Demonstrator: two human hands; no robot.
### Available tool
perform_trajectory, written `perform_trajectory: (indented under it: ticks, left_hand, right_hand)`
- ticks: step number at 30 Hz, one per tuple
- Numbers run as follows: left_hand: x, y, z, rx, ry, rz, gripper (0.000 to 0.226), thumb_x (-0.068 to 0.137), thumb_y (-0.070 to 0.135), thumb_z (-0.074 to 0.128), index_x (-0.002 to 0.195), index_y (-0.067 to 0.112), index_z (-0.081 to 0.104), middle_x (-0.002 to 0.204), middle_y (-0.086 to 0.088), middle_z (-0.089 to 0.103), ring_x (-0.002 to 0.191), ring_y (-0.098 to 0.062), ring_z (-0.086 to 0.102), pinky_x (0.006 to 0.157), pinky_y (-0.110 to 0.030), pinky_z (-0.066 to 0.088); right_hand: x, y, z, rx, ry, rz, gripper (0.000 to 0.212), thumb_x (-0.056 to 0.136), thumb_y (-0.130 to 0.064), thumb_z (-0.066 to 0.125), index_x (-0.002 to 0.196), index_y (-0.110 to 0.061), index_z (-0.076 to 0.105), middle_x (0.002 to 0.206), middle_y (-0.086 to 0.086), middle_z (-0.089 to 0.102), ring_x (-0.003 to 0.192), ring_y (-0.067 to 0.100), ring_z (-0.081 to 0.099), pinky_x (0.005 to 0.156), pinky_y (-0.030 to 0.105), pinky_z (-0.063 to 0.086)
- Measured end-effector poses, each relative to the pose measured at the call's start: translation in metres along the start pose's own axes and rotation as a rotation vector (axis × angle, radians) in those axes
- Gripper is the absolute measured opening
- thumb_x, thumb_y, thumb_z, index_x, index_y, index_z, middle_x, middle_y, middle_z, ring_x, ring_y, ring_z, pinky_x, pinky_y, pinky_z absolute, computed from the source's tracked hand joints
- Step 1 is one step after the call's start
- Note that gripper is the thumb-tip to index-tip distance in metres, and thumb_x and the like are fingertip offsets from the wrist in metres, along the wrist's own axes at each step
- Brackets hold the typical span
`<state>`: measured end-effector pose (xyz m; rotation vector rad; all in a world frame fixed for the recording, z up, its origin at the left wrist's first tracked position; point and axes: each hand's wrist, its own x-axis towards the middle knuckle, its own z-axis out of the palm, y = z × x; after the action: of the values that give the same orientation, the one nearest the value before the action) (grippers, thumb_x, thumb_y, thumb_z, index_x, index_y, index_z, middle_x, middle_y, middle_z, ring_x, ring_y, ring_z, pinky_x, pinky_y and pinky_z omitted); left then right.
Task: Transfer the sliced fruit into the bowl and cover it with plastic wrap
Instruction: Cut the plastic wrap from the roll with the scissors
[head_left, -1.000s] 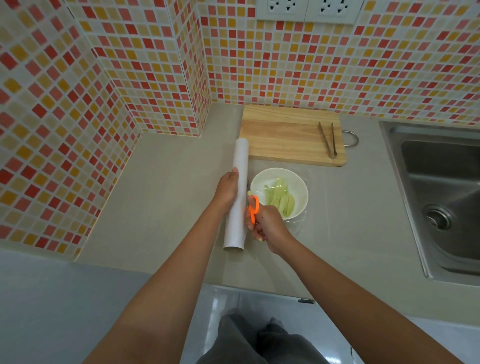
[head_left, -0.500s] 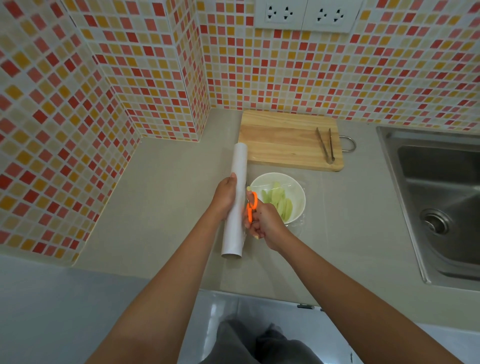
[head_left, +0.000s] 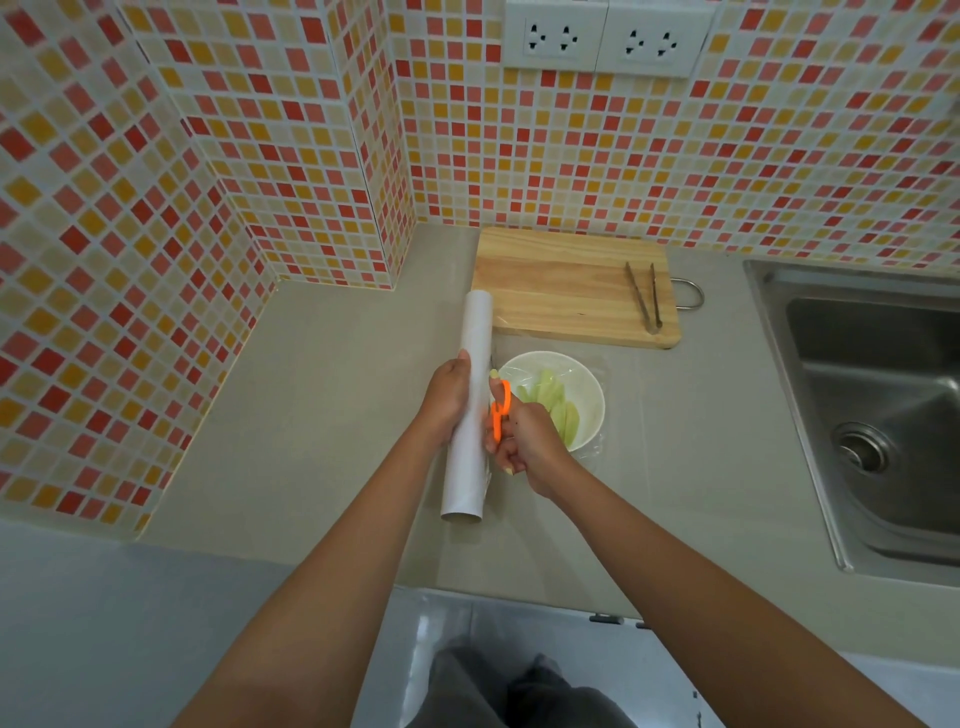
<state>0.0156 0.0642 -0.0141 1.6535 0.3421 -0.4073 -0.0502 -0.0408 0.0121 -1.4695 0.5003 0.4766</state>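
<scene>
Head view looks down on a white bowl (head_left: 576, 410) of pale green fruit slices (head_left: 553, 402), which serves as the landmark on the grey counter (head_left: 322, 415). Just left of the bowl lies the roll of plastic wrap (head_left: 470, 410), its long axis running from the counter's front edge toward the wall, so it passes alongside the bowl rather than across it. A clear sheet of wrap (head_left: 597, 371) is drawn from the roll over the bowl, its edges showing faintly on the bowl's far and right sides. The left hand (head_left: 449, 402) grips the roll at mid-length, on the side away from the bowl. The right hand (head_left: 522, 441), clenched round the orange-handled scissors (head_left: 500, 408), sits in the narrow gap between roll and bowl, blades pointing away along the roll. By my judgement, the cut must run parallel to the roll, and the right hand is the nearer one. Beyond the bowl sits a wooden cutting board (head_left: 561, 291) with tongs (head_left: 647, 299); far to the right is the sink (head_left: 872, 395).
</scene>
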Motion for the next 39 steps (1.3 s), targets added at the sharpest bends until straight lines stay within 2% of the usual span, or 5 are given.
perform_trajectory:
  ticks: [13, 25, 29, 33, 39]
  left_hand:
    - [-0.006, 0.004, -0.002, -0.003, -0.005, 0.007, 0.056, 0.104, 0.034, 0.025, 0.114, -0.014, 0.053, 0.09, -0.026, 0.053, 0.082, -0.033, 0.051, 0.079, -0.042, 0.043]
    - [-0.008, -0.002, -0.003, -0.006, -0.006, 0.006, 0.046, 0.104, 0.034, 0.025, 0.1, 0.002, 0.057, 0.089, -0.025, 0.052, 0.082, -0.028, 0.05, 0.078, -0.036, 0.04]
    - [-0.007, -0.004, -0.004, 0.001, -0.006, 0.006, 0.05, 0.104, 0.033, 0.025, 0.102, -0.005, 0.058, 0.091, -0.024, 0.054, 0.084, -0.027, 0.051, 0.079, -0.036, 0.04]
    - [-0.006, -0.004, -0.004, -0.018, 0.002, 0.009, 0.04, 0.104, 0.032, 0.026, 0.099, 0.006, 0.056, 0.091, -0.02, 0.056, 0.083, -0.024, 0.051, 0.077, -0.034, 0.04]
    - [-0.006, -0.007, -0.002, -0.027, -0.006, 0.025, 0.04, 0.104, 0.03, 0.027, 0.099, 0.004, 0.057, 0.092, -0.02, 0.056, 0.084, -0.024, 0.05, 0.078, -0.034, 0.039]
  right_hand:
    - [0.012, -0.011, -0.003, -0.004, 0.01, -0.021, 0.056, 0.088, -0.058, 0.049, 0.06, -0.01, 0.049, 0.05, 0.009, 0.05, 0.028, 0.016, 0.032, 0.032, 0.016, 0.02]
    - [0.02, -0.017, -0.007, 0.021, 0.007, -0.016, 0.057, 0.087, -0.062, 0.049, 0.06, -0.011, 0.051, 0.05, 0.007, 0.051, 0.027, 0.015, 0.032, 0.031, 0.015, 0.019]
    - [0.024, -0.019, -0.008, 0.023, 0.013, -0.038, 0.054, 0.089, -0.057, 0.05, 0.06, -0.011, 0.05, 0.052, 0.009, 0.05, 0.027, 0.016, 0.032, 0.032, 0.015, 0.02]
    - [0.028, -0.023, -0.01, 0.046, 0.015, -0.051, 0.053, 0.088, -0.056, 0.053, 0.06, -0.011, 0.051, 0.05, 0.008, 0.051, 0.027, 0.015, 0.032, 0.031, 0.014, 0.021]
    - [0.033, -0.03, -0.013, 0.057, -0.005, -0.031, 0.055, 0.086, -0.059, 0.052, 0.06, -0.011, 0.051, 0.049, 0.007, 0.05, 0.026, 0.015, 0.032, 0.03, 0.014, 0.021]
